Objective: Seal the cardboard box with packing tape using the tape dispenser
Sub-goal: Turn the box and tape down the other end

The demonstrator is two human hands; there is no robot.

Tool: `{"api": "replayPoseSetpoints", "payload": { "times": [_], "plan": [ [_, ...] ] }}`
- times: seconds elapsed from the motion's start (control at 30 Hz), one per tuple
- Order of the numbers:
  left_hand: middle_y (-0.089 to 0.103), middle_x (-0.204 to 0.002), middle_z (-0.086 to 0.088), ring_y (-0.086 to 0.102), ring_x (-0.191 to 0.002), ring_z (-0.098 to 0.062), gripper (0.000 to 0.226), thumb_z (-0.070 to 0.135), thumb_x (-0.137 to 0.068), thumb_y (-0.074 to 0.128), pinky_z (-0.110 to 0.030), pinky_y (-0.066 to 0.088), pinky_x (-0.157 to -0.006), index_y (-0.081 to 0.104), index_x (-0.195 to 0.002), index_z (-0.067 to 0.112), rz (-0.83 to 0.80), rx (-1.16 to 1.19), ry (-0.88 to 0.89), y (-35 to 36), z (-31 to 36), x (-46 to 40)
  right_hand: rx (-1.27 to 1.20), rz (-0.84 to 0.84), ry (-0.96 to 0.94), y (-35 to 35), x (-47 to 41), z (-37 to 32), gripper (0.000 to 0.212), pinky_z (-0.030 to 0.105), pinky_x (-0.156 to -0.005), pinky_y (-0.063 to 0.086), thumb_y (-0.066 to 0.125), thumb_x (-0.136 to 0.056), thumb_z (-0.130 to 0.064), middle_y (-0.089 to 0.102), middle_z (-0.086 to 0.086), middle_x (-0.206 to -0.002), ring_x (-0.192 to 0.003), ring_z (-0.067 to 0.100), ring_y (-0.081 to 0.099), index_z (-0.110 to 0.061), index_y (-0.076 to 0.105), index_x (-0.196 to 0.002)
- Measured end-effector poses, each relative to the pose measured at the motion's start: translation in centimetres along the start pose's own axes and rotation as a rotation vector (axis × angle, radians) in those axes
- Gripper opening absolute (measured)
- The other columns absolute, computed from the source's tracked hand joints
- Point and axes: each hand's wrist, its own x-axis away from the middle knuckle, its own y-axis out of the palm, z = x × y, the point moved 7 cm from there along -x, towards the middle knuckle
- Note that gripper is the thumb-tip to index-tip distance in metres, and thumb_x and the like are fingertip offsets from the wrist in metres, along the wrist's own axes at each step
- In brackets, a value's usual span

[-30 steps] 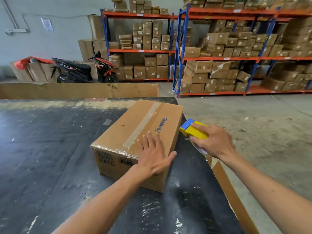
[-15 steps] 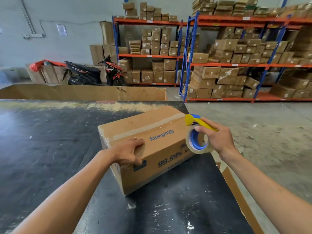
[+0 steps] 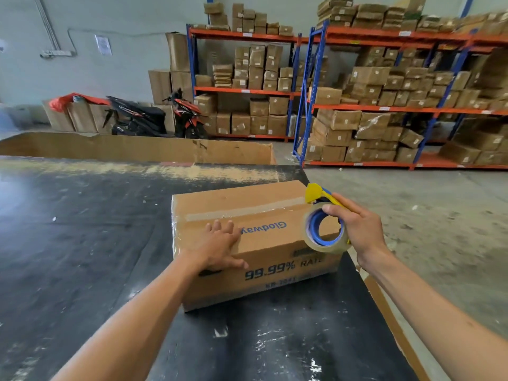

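Cardboard box now lies squared up near the right edge of the black table, its long printed side facing the person; a second ago it sat angled with the taped seam running away from view, so it has been turned about a quarter turn. One strip of clear tape already runs left to right along the top.

The left hand, which half a second ago curled over the near top edge, now rests flat with fingers spread on the top, thumb on the front face, holding nothing but pinning the box down.

The right hand is closed around the tape dispenser, and has brought it from off the far-right corner to the box's right end, yellow blade touching or just above the top edge. Judging from this, a new strip is about to start there.
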Motion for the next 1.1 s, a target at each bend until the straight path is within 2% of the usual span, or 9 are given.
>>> {"api": "replayPoseSetpoints", "payload": {
  "times": [0.1,0.17,0.23,0.4,0.53,0.77,0.83,0.93,1.1],
  "plan": [
    [-0.002,-0.168,-0.001,-0.005,-0.153,-0.032,0.134,0.092,-0.051,0.053,-0.047,-0.003,-0.122,0.006,-0.159,0.028,-0.142,0.078,0.059,-0.8,-3.6,2.2,-0.010,0.000,0.001,-0.1,0.4,0.1,0.041,0.024,-0.086,0.050,0.084,-0.074,-0.019,0.075,-0.019,-0.090,-0.095,0.002,0.067,-0.023,0.076,-0.114],
    [-0.003,-0.168,0.000,-0.003,-0.154,-0.030,0.126,0.080,-0.063,0.068,-0.054,-0.002,-0.122,0.004,-0.159,0.029,-0.183,-0.010,0.054,-1.3,-4.7,2.1,-0.024,0.010,0.007,-0.1,0.6,0.1,0.039,0.024,-0.083,0.050,0.083,-0.074,-0.019,0.076,-0.016,-0.092,-0.095,0.005,0.067,-0.024,0.076,-0.112],
    [-0.002,-0.168,-0.008,-0.001,-0.153,-0.035,0.122,0.070,-0.070,0.072,-0.062,-0.002,-0.120,0.004,-0.159,0.024,-0.153,-0.126,0.023,-1.5,-3.2,1.4,-0.049,0.020,0.013,0.1,0.7,0.0,0.037,0.023,-0.080,0.050,0.083,-0.073,-0.019,0.077,-0.011,-0.095,-0.094,0.006,0.068,-0.024,0.078,-0.110],
    [-0.019,-0.163,-0.016,-0.017,-0.149,-0.039,0.138,0.091,-0.061,0.057,-0.065,-0.008,-0.117,-0.014,-0.157,0.020,-0.021,-0.126,0.165,0.8,7.6,-1.1,-0.079,0.035,0.035,0.2,1.2,-0.2,0.036,0.016,-0.070,0.049,0.082,-0.074,-0.019,0.078,-0.012,-0.092,-0.084,-0.002,0.069,-0.023,0.078,-0.109],
    [-0.006,-0.167,-0.013,-0.003,-0.152,-0.039,0.130,0.082,-0.069,0.062,-0.062,0.004,-0.120,-0.007,-0.159,0.019,0.061,-0.106,0.183,1.7,10.5,-2.9,-0.058,0.041,0.022,-0.7,1.2,-0.2,0.034,0.008,-0.062,0.047,0.081,-0.075,-0.020,0.077,-0.015,-0.091,-0.073,-0.012,0.066,-0.025,0.078,-0.109],
    [-0.004,-0.167,0.000,-0.001,-0.153,-0.027,0.120,0.075,-0.073,0.066,-0.043,-0.002,-0.124,-0.002,-0.159,0.027,0.015,-0.087,0.410,1.1,5.8,-3.0,-0.051,0.057,0.068,-2.0,1.3,1.2,0.033,0.009,-0.056,0.048,0.081,-0.074,-0.018,0.078,-0.007,-0.092,-0.073,-0.003,0.068,-0.025,0.079,-0.107],
    [-0.010,-0.164,0.008,-0.006,-0.153,-0.021,0.117,0.072,-0.072,0.070,-0.048,-0.003,-0.124,-0.009,-0.154,0.042,-0.072,-0.050,0.443,0.5,2.7,-3.0,-0.034,0.059,0.081,-2.4,1.4,1.2,0.034,0.011,-0.062,0.048,0.081,-0.074,-0.021,0.078,-0.009,-0.092,-0.077,-0.002,0.068,-0.027,0.079,-0.107],
    [-0.015,-0.163,0.016,-0.007,-0.153,-0.022,0.118,0.076,-0.070,0.069,-0.057,-0.010,-0.119,-0.014,-0.151,0.052,-0.257,-0.163,0.314,-1.2,0.3,-3.1,-0.036,0.081,0.094,-3.1,1.3,0.9,0.034,0.012,-0.065,0.048,0.082,-0.073,-0.021,0.078,-0.011,-0.092,-0.080,-0.002,0.068,-0.028,0.079,-0.106],
    [-0.003,-0.167,-0.015,-0.001,-0.152,-0.038,0.136,0.104,-0.058,0.028,-0.068,-0.003,-0.116,0.011,-0.159,0.015,-0.174,0.053,0.034,-3.1,9.7,-2.3,-0.034,0.094,0.104,-2.1,0.7,0.3,0.038,0.017,-0.070,0.048,0.083,-0.071,-0.024,0.077,-0.011,-0.096,-0.094,0.006,0.069,-0.026,0.078,-0.108]
  ]
}}
